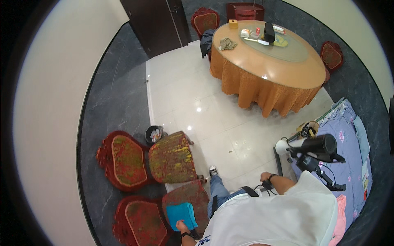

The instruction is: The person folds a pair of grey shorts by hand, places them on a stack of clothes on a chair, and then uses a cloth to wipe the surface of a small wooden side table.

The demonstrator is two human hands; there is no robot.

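Note:
A folded blue cloth [181, 213] lies on the upholstered seat of the nearer carved wooden chair [201, 196]. My left hand [182, 226] is at the cloth's lower edge, with a black band on the wrist; whether its fingers grip the fabric is hard to tell. On the other side of my body, my right hand [265, 176] hangs near my hip, its fingers curled, and a dark band circles the wrist. A black device with a cable sits beside that wrist. Whether the right hand holds anything cannot be made out.
A second carved chair [172, 158] stands beside the first, near a black waste bin [153, 134]. Ahead is a round table [246, 66] with an orange cloth. To the right, a bed [341, 156] bears a basket [313, 127]; a black-and-white device on an arm [318, 147] stands before it.

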